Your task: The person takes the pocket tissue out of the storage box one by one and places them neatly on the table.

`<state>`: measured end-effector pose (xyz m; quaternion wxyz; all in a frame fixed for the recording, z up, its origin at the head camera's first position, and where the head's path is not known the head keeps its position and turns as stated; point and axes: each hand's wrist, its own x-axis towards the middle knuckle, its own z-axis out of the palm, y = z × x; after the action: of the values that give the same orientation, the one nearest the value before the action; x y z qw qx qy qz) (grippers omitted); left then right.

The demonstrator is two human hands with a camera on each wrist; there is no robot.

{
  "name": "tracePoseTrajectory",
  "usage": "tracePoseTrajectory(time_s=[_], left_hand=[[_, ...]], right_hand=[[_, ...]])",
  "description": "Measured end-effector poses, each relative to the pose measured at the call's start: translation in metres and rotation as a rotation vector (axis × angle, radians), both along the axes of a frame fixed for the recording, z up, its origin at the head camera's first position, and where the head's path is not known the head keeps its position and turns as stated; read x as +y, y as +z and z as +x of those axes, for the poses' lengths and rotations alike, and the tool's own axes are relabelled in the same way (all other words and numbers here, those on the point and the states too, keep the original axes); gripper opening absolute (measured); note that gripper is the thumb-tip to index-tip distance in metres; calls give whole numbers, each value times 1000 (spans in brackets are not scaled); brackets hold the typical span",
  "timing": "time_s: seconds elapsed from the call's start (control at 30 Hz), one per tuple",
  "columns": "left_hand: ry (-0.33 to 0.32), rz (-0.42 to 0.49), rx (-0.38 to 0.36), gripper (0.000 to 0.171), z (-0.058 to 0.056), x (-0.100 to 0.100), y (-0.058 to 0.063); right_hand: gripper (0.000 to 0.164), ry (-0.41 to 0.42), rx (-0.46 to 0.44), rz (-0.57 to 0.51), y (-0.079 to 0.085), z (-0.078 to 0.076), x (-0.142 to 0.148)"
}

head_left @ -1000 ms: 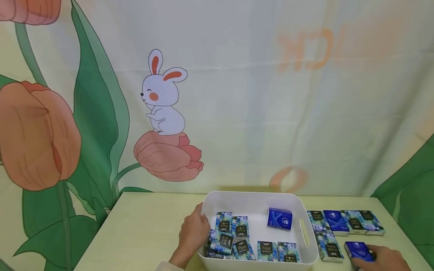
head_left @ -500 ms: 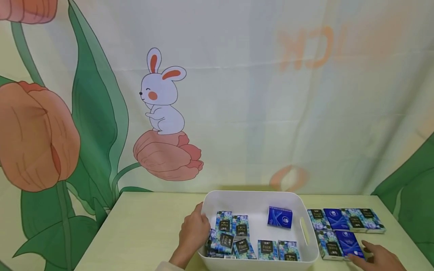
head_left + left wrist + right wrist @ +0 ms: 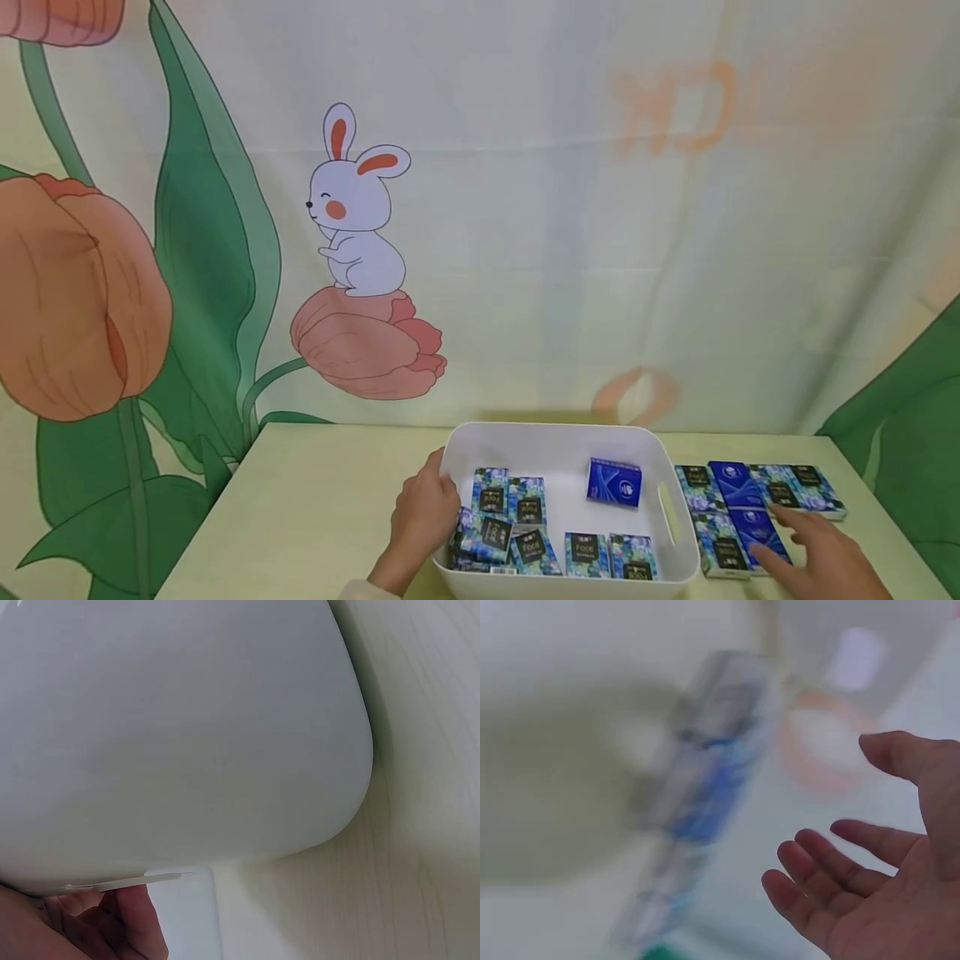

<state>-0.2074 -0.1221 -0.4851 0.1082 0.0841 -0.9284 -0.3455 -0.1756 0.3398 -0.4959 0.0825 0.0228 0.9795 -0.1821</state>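
Note:
My left hand (image 3: 423, 512) grips the left side of a white plastic storage bin (image 3: 555, 587); in the left wrist view its fingers (image 3: 139, 919) curl through the bin's handle slot. Inside the bin lie several flowered pocket tissue packs (image 3: 491, 492) and one blue pack (image 3: 613, 482). To the bin's right, tissue packs stand in two rows. The front row has a flowered pack (image 3: 722, 546) beside a blue pack (image 3: 761, 533). My right hand (image 3: 825, 554) hovers over that blue pack, thumb and fingers spread, holding nothing; the right wrist view shows the fingers apart.
A back row of tissue packs, flowered (image 3: 697, 487) and blue (image 3: 735, 483), runs toward the right edge of the pale table (image 3: 300, 500). A curtain (image 3: 525, 250) printed with a rabbit and tulips hangs behind the table.
My right hand set the blue tissue pack down beside the front flowered one, released it and lifted slightly away. My left hand stays on the bin.

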Motion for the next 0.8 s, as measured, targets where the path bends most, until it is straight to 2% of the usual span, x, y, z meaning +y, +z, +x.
tracePoseTrajectory(time_s=[0.07,0.17,0.27,0.37,0.43,0.57,0.7,0.8], left_hand=[[3,2,-9,42,0,0,0],[5,6,-24,42,0,-1,-1],[10,8,-20,42,1,-1,-1],[13,5,-6,42,1,-2,-1],[11,4,2,42,1,-3,0],[5,9,2,42,2,-2,2],[7,11,3,41,3,-1,0],[6,9,12,41,3,1,0]], right_hand=[[90,62,120,2,27,1,-27],[78,165,278,-50,66,-1,-72],[70,291,325,-110,98,-10,-114],[67,376,297,-101,114,-29,-145],[66,430,294,-29,113,-43,-161],[66,554,272,227,96,-61,-185],[47,672,268,479,71,-65,-201],[39,714,356,683,52,-64,-204]])
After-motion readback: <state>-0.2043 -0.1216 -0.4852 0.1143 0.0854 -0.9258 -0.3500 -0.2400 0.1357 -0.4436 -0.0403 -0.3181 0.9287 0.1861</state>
